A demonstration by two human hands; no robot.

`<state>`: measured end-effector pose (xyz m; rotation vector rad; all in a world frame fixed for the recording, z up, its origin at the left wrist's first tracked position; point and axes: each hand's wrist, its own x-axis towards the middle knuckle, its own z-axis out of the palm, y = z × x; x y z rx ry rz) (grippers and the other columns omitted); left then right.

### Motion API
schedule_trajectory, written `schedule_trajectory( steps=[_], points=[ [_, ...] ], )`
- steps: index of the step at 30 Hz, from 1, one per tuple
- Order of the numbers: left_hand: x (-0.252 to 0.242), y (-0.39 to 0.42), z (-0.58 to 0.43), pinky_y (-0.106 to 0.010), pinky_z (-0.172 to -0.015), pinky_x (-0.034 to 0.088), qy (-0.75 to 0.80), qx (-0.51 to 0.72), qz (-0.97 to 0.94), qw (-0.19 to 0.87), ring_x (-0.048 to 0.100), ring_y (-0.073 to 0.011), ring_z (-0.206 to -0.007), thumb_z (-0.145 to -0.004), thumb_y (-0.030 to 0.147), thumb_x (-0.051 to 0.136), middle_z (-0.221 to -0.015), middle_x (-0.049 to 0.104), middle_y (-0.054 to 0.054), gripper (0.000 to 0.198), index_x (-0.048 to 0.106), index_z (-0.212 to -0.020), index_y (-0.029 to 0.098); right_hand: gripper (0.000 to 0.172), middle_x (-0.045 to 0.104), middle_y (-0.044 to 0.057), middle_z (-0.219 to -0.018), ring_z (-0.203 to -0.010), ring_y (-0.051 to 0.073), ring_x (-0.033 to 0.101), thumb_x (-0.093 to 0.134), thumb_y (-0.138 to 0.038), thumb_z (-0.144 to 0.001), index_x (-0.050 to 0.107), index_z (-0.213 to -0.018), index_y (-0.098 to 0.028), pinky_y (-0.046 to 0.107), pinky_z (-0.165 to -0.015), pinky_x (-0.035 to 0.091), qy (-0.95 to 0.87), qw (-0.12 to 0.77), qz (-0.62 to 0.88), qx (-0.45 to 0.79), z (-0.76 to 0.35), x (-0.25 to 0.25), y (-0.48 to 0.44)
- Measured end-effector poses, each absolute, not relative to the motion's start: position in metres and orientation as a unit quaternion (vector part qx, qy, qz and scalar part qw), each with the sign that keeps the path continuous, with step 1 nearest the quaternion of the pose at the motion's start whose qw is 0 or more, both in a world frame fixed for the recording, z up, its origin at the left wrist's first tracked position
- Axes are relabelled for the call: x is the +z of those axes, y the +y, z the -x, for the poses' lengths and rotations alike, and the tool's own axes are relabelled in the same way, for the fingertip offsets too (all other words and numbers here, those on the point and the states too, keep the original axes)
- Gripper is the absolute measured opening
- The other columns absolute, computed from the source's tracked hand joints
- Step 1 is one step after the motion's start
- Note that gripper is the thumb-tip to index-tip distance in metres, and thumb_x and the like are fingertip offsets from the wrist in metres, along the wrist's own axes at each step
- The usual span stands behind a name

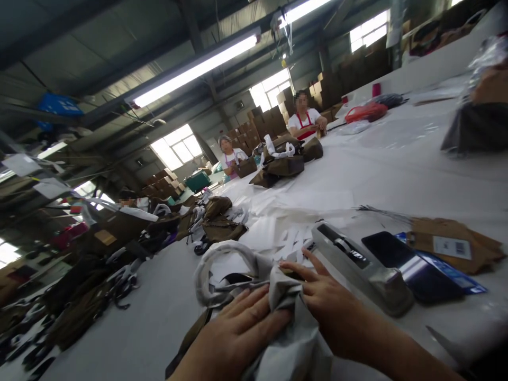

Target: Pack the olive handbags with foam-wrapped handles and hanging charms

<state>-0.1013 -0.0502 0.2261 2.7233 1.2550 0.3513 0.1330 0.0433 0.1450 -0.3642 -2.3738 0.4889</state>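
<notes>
The person's left hand (pixel 238 330) fills the lower centre of the frame: it is bare, with thick, rounded fingers lying in shadow, and the bottom edge cuts it off at about the wrist. The right hand (pixel 327 301), just right of centre, is bare too and catches more light across its knuckles (the nails on both are too blurred to tell anything about). Behind it a bare, fairly stout forearm (pixel 397 352) runs down towards the lower right corner of the frame.
</notes>
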Motion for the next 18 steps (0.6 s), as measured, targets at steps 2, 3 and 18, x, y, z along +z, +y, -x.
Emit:
schedule_trajectory(
  steps=[2, 3, 18],
  points=[
    [0.232, -0.044, 0.099, -0.034, -0.118, 0.038, 0.399, 0.055, -0.913, 0.068, 0.044, -0.0211, -0.142, -0.100, 0.025, 0.049, -0.154, 0.048, -0.004, 0.054, 0.038, -0.152, 0.032, 0.031, 0.072, 0.004, -0.122, -0.140, 0.027, 0.045, 0.059, -0.021, -0.091, 0.064, -0.121, -0.023, 0.054, -0.125, -0.004, -0.906, 0.359, 0.143, 0.172, -0.132, 0.141, 0.046],
    [0.234, -0.039, 0.097, -0.033, -0.118, 0.038, 0.405, 0.024, -0.911, 0.075, 0.044, -0.0217, -0.142, -0.098, 0.025, 0.051, -0.155, 0.045, -0.005, 0.056, 0.037, -0.152, 0.030, 0.029, 0.071, 0.004, -0.121, -0.139, 0.024, 0.046, 0.057, -0.018, -0.092, 0.064, -0.120, -0.021, 0.050, -0.126, 0.001, -0.900, 0.377, 0.144, 0.166, -0.131, 0.137, 0.047],
    [0.194, -0.012, 0.084, -0.043, -0.090, 0.053, 0.560, -0.168, -0.810, 0.043, 0.066, -0.0306, -0.098, -0.080, 0.012, 0.057, -0.102, 0.072, -0.018, 0.020, 0.070, -0.095, 0.013, 0.013, 0.071, 0.000, -0.099, -0.125, 0.018, 0.055, 0.058, -0.025, -0.099, 0.064, -0.088, -0.021, 0.037, -0.128, 0.008, -0.784, 0.579, 0.148, 0.165, -0.102, 0.119, 0.037]
  ],
)
